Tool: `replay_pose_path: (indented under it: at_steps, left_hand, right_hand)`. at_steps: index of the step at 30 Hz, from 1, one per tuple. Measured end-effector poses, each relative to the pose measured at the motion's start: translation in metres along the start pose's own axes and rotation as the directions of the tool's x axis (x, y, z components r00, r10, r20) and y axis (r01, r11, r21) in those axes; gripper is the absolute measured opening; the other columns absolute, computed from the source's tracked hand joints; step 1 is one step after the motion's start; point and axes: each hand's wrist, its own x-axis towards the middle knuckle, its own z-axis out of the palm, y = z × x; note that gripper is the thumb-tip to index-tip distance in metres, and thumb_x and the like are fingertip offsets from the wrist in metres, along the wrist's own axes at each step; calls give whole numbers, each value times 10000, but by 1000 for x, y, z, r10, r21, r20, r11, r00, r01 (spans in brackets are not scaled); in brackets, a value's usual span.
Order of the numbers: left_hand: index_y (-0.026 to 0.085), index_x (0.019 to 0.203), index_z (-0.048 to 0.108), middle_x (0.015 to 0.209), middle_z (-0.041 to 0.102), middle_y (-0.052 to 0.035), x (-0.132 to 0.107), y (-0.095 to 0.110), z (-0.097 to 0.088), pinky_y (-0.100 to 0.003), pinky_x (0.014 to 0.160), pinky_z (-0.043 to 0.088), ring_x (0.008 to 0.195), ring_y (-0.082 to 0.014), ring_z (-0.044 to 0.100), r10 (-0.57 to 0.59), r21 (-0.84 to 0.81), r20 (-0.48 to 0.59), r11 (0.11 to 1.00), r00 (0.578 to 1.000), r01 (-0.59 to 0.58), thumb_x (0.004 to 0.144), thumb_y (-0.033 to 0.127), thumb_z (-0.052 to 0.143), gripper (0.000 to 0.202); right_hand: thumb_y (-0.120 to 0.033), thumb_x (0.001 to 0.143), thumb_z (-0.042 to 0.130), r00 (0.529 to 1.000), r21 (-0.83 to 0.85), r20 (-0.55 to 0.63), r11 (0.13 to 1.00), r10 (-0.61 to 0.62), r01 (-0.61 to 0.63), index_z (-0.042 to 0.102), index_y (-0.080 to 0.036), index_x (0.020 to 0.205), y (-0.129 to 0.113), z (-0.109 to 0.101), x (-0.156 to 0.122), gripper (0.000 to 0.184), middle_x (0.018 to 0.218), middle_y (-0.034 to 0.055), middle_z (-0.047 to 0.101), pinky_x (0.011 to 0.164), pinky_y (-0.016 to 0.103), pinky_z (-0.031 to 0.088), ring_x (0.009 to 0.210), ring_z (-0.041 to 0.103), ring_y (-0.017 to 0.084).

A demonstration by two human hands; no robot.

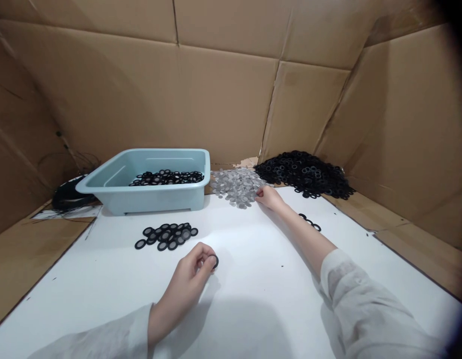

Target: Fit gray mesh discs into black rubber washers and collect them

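My left hand [191, 274] rests on the white table sheet [253, 269], with its fingertips pinched on a black rubber ring [214, 261]. My right hand [269, 197] is stretched far forward, its fingers curled at the edge of a heap of small grey mesh discs [234, 185]. Whether those fingers hold a disc is hidden. Just ahead of my left hand lies a small group of black rings with mesh in them [167, 236].
A light blue plastic tub [148, 194] at the back left holds several more black rings. A big pile of black rings [306, 173] lies at the back right, with two loose rings [311, 223] beside my right forearm. Cardboard walls [223, 94] enclose the table.
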Motion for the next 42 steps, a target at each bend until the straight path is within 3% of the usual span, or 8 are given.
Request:
replay_pose_path:
  at_steps: [10,18,22,26,29,32,35,42]
  left_hand:
    - [195,795,475,689,486,9,-1,1,0,-243,617,355,657,-134,465,-8,-10,9,1000,1000,8,860,330,419,159]
    - [191,803,472,708,477,11,0,-2,0,-237,627,363,672,-128,467,-21,-48,2,999,1000,21,859,351,420,177]
    - [193,844,473,683,440,24,0,0,0,-219,563,333,608,-112,417,-64,-65,-60,996,996,60,856,377,414,194]
    - [202,884,476,605,352,50,0,5,-2,-212,495,280,519,-101,345,-98,-44,-159,995,982,92,860,392,389,210]
    - [205,912,489,675,442,27,3,4,-4,-221,521,307,576,-118,416,-89,13,-222,996,971,94,864,367,375,204]
    - [207,965,503,783,521,-3,4,0,-6,-238,593,359,683,-145,492,-94,39,-248,993,964,107,868,333,359,215]
    - [201,1015,510,803,544,-13,4,-3,-6,-255,653,389,735,-159,527,-81,49,-226,994,971,94,863,310,362,238]
    - [190,1030,493,744,563,-2,-1,3,-5,-248,641,398,689,-149,545,22,130,-174,992,985,1,855,272,389,220]
  right_hand:
    - [-95,676,506,996,92,-87,996,7,1,578,-142,710,-1,1,-3,93,766,81,624,683,245,375,756,543,181]
    - [-111,649,447,981,389,-188,921,51,26,475,-162,683,-1,-2,0,67,664,36,565,641,260,400,670,527,164]
    - [-139,640,439,995,580,-92,815,38,22,417,-174,691,-25,-4,-13,66,543,-24,482,487,225,395,486,471,111]
    - [-165,655,462,992,707,75,707,-99,17,442,-166,740,-64,2,-53,88,520,-45,462,416,199,378,424,437,82]
    - [-235,676,519,950,771,200,637,-241,-1,482,-157,750,-89,8,-90,114,546,-41,481,393,181,351,420,427,66]
    - [-244,686,551,856,848,329,524,-398,-82,513,-146,762,-103,10,-118,129,540,-50,462,392,164,317,426,393,49]
    - [-248,683,593,824,874,348,472,-448,-113,532,-142,759,-109,10,-134,144,594,-35,494,419,167,318,464,409,46]
    - [-260,633,676,838,907,357,369,-414,-204,490,-154,752,-113,21,-148,244,613,-31,525,510,199,380,533,496,74]
